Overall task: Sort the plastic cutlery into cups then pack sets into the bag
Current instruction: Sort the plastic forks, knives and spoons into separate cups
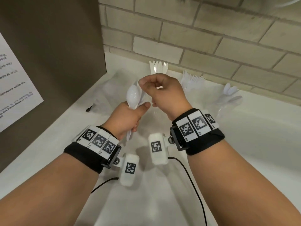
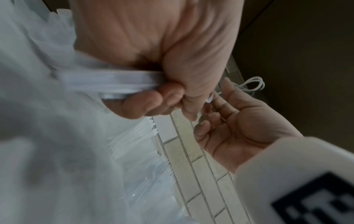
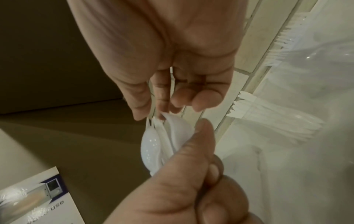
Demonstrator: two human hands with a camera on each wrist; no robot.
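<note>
Cutlery [image 1: 135, 98], white plastic, stands as a bunch in the left hand [image 1: 126, 119], whose fingers and thumb wrap the handles; the handle ends poke out below the fist. At least two spoon bowls show at the top in the right wrist view, with thin prongs or blades between them; the exact count in the bunch cannot be told. The right hand [image 1: 163, 93] is above and just beside the bunch, fingers curled inward, thumb and fingertips touching the tips of the pieces; whether it pinches one is not clear.

Three clear cups stand along the back of the counter [image 1: 254, 144]. One cup [image 1: 158, 67], behind the hands, holds knives, another [image 1: 193, 79] holds forks, and the third [image 1: 229, 93], farthest right, holds spoons; each holds several, too overlapped to count. Thin clear plastic, perhaps the bag [image 1: 105, 88], lies crumpled under and left of the hands.

The counter is white and glossy. A pale brick wall [image 1: 203, 30] runs behind it, and a brown panel [image 1: 53, 46] on the left carries a printed sheet [image 1: 14, 88].
</note>
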